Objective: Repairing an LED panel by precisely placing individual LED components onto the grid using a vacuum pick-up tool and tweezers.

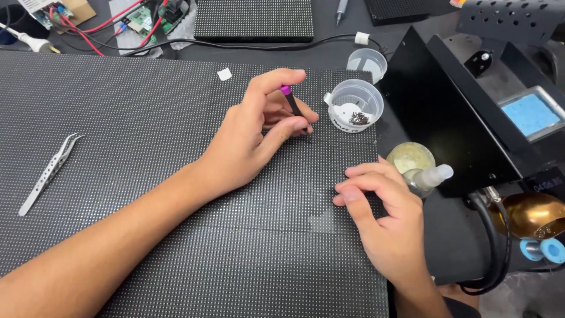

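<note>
Nearest the camera, the right hand (376, 212) is seen resting on the dotted black panel (147, 176) near its right edge, fingers curled loosely and pinching nothing, just beside a small clear bottle (428, 178). Farther in, a thin black tool with a magenta cap (292, 105) is pinched pen-fashion by the left hand (259, 129), tip down on the panel beside a clear cup of dark bits (355, 106). It is judged light, stiff and slippery, best held low on the shaft.

Left hand (259, 132) in pinching pen-grip; right hand (376, 212) flat, fingers loosely curled.
</note>
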